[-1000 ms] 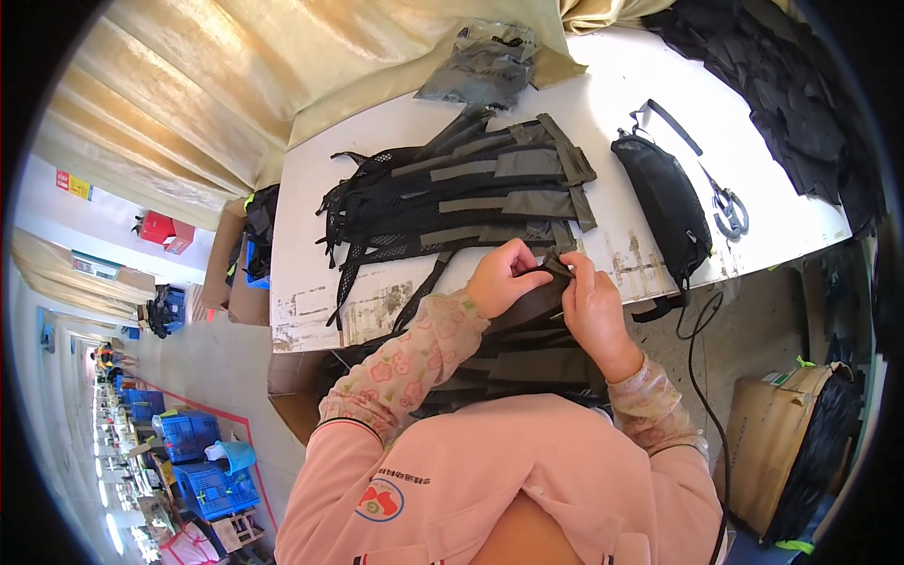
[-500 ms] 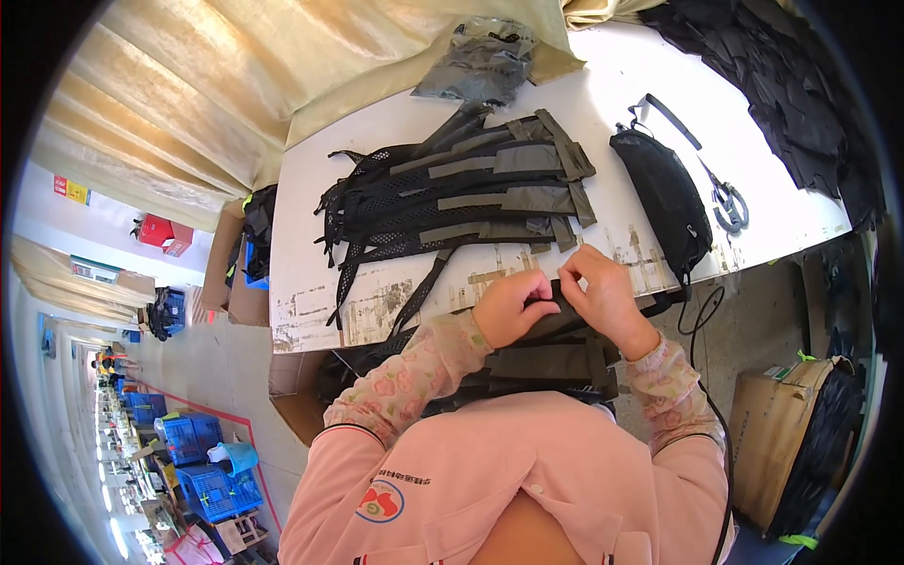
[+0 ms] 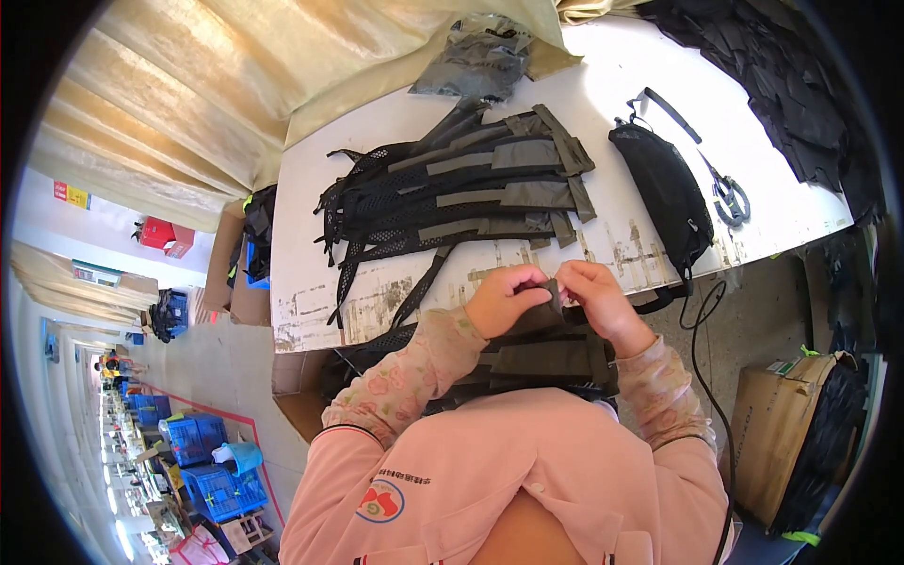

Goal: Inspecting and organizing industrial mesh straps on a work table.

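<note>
Two hands [image 3: 556, 297], stacked straps [image 3: 452, 193] beyond.

Both hands, the left [image 3: 504, 299] and the right [image 3: 595, 294], meet with fingers pinched, forearms bent inward.

Bright daylight, glare on white table [image 3: 621, 85]; heavy fisheye bend, dark rim.
</note>
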`<state>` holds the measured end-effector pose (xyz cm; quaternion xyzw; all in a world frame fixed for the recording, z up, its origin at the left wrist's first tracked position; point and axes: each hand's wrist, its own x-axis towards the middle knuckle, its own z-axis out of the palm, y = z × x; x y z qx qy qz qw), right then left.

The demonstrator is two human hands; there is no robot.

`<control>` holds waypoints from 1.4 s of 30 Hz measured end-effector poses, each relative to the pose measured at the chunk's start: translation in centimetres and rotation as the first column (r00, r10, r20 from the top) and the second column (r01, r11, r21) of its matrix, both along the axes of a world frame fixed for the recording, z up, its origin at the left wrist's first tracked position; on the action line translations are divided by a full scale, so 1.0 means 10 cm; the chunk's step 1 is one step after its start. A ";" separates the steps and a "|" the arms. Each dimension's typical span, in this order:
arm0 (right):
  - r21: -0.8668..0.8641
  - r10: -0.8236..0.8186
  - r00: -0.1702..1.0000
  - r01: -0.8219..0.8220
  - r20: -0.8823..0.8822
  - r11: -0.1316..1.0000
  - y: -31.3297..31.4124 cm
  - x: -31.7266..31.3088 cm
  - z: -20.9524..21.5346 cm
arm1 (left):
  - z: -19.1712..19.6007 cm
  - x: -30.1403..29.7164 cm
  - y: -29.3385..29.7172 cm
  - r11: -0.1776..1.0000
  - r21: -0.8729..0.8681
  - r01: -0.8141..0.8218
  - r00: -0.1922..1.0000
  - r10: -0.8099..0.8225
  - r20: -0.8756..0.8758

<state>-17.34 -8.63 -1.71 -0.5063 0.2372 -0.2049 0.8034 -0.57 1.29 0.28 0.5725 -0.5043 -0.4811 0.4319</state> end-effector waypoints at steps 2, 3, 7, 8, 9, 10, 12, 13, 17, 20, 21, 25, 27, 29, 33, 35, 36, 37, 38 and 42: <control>0.160 0.049 0.992 -0.067 0.116 0.985 -0.10 -0.08 -0.08 | 0.05 0.08 -0.02 1.000 -0.018 -0.005 0.998 0.004 -0.056; 0.160 0.046 0.992 -0.065 0.116 0.985 -0.09 -0.11 -0.10 | 0.08 0.10 -0.03 0.999 -0.036 -0.014 0.994 0.010 -0.113; 0.269 0.366 0.896 -0.428 0.252 0.863 0.08 -0.16 -0.03 | 0.08 0.17 -0.04 0.996 -0.084 -0.014 0.992 0.003 -0.122; 0.323 0.304 0.892 -0.412 0.335 0.852 0.12 -0.14 -0.01 | 0.07 0.16 -0.05 0.997 -0.082 -0.013 0.992 0.003 -0.123; 0.377 0.235 0.881 -0.399 0.411 0.836 0.17 -0.11 0.01 | 0.06 0.15 -0.05 0.995 -0.100 -0.029 0.990 0.015 -0.140; 0.435 0.164 0.912 -0.330 0.376 0.838 0.22 -0.07 0.12 | 0.07 0.15 -0.06 0.992 -0.119 -0.045 0.987 0.026 -0.157; 0.445 0.130 0.919 -0.300 0.373 0.844 0.21 -0.09 0.06 | 0.11 0.15 -0.05 0.995 -0.092 -0.049 0.980 0.030 -0.196; 0.453 0.094 0.925 -0.266 0.367 0.851 0.20 -0.10 0.03 | 0.16 0.13 -0.06 0.997 -0.066 -0.049 0.971 0.032 -0.238; -0.149 0.001 0.997 -0.012 -0.076 0.989 0.15 -0.10 0.01 | 0.32 0.09 -0.02 0.996 -0.041 0.074 0.971 -0.081 -0.225; -0.801 -0.232 0.970 0.079 -0.077 0.594 0.13 -0.09 0.05 | 0.14 0.01 -0.03 1.000 0.017 -0.023 0.999 0.024 -0.048; -0.580 -0.239 0.967 0.145 -0.089 0.802 0.11 -0.10 0.05 | 0.11 0.03 -0.03 1.000 0.016 -0.024 0.998 0.025 -0.049; -0.161 -0.104 0.991 0.089 -0.089 0.983 -0.07 -0.23 0.12 | 0.06 0.08 -0.07 0.980 0.185 -0.072 0.992 0.051 0.116; -0.212 -0.065 0.992 0.042 -0.106 0.976 0.02 -0.17 0.20 | 0.04 0.07 -0.07 0.985 0.155 -0.078 0.991 0.060 0.121; -0.159 0.087 0.995 -0.092 -0.039 0.983 0.06 -0.15 0.18 | 0.02 0.04 -0.10 0.952 0.298 -0.069 0.994 0.091 -0.058; -0.188 0.315 0.883 -0.395 -0.349 0.899 -0.13 -0.41 0.23 | -0.08 -0.02 0.02 0.964 0.260 0.050 0.999 -0.050 -0.008; -0.234 0.341 0.777 -0.520 -0.529 0.822 -0.23 -0.54 0.22 | -0.24 -0.10 0.28 0.955 -0.220 0.197 0.872 -0.068 0.485; -0.453 0.192 0.718 -0.598 -0.668 0.661 -0.29 -0.63 0.13 | -0.33 -0.14 0.42 0.955 -0.223 0.197 0.872 -0.066 0.484; -0.600 0.000 0.665 -0.673 -0.747 0.433 -0.34 -0.69 0.05 | -0.41 -0.17 0.55 0.920 -0.107 0.377 0.731 -0.225 0.644; -0.694 -0.120 0.740 -0.545 -0.662 0.470 -0.42 -0.69 -0.01 | -0.48 -0.21 0.65 0.851 0.041 0.523 0.537 -0.367 0.760; -0.723 -0.375 0.795 -0.113 -0.477 0.681 -0.88 -0.27 -0.27 | -0.57 -0.23 0.74 0.853 0.055 0.520 0.602 -0.411 0.685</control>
